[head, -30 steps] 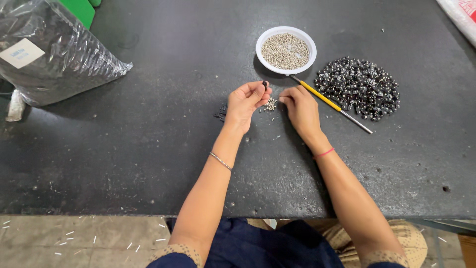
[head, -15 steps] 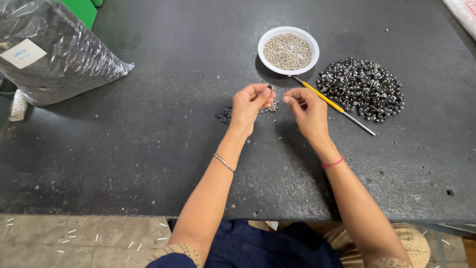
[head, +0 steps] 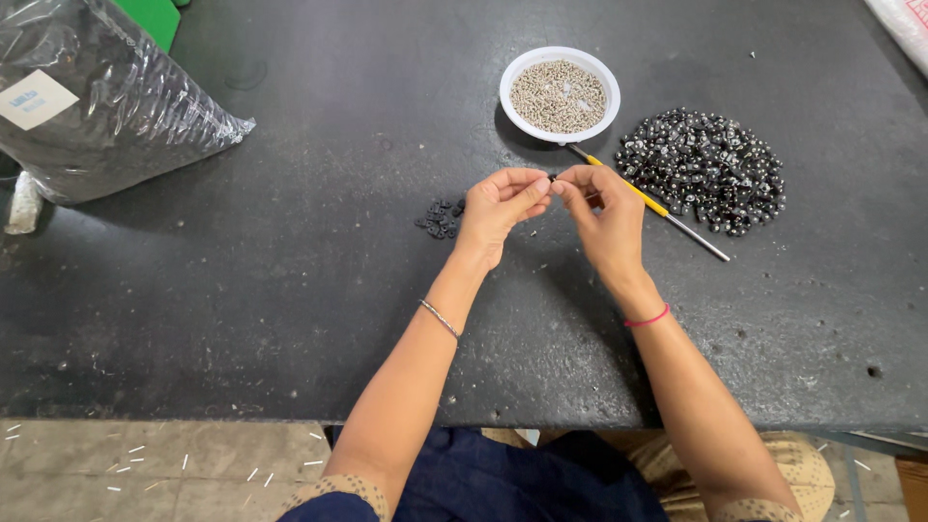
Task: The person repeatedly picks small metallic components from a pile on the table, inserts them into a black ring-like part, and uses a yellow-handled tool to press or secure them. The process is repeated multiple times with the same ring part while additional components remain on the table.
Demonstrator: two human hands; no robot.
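Left hand [head: 500, 203] and right hand [head: 601, 211] meeting fingertip to fingertip over dull black worktable [head: 290, 290], both pinching same tiny dark part [head: 552, 178]. Small cluster of black ring pieces [head: 440, 217] just left of left hand. Yellow-handled thin metal tool [head: 650, 203] behind right hand, big heap of shiny black beads [head: 704, 169] right of it. Further back, round white bowl of small silvery screws [head: 560, 94]. Far left, clear plastic bag of dark stuff [head: 97, 97].

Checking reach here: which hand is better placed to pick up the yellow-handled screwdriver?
Right hand, probably: the screwdriver lies just beside it, while the left hand sits farther away, near the small black pieces.
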